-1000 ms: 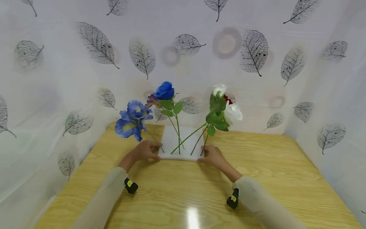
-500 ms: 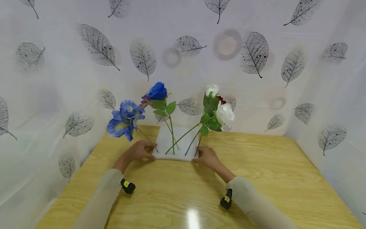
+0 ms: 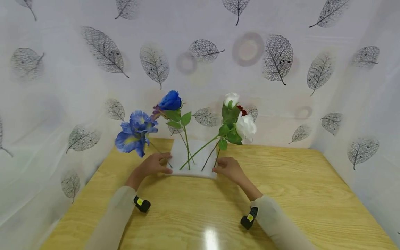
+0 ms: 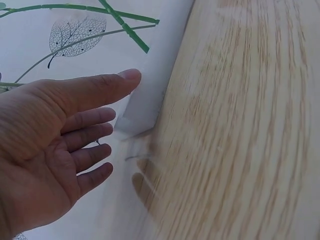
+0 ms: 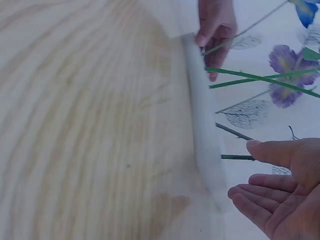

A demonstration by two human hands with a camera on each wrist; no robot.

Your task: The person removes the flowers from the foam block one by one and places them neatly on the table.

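A white foam board [image 3: 179,147] lies on the table with several artificial flower stems standing slanted in it. A blue iris [image 3: 134,135] leans left, a blue rose [image 3: 171,100] stands near it, and white roses [image 3: 246,127] lean right. My left hand [image 3: 151,165] is at the board's left end, thumb and fingers spread; in the left wrist view its fingers hold nothing. My right hand [image 3: 229,168] is by the right end, beside the rightmost stem. The right wrist view shows its thumb [image 5: 272,151] and fingers apart, with nothing gripped.
A wooden table [image 3: 200,208] spreads in front of the board and to both sides. Behind it hangs a pale curtain [image 3: 200,21] printed with leaves. A purple flower [image 3: 155,113] and a dark red flower [image 3: 241,110] are partly hidden behind other blooms.
The board and its flowers have shifted a little left in the head view, both hands moving with them. My right hand has since loosened from the board's right end.
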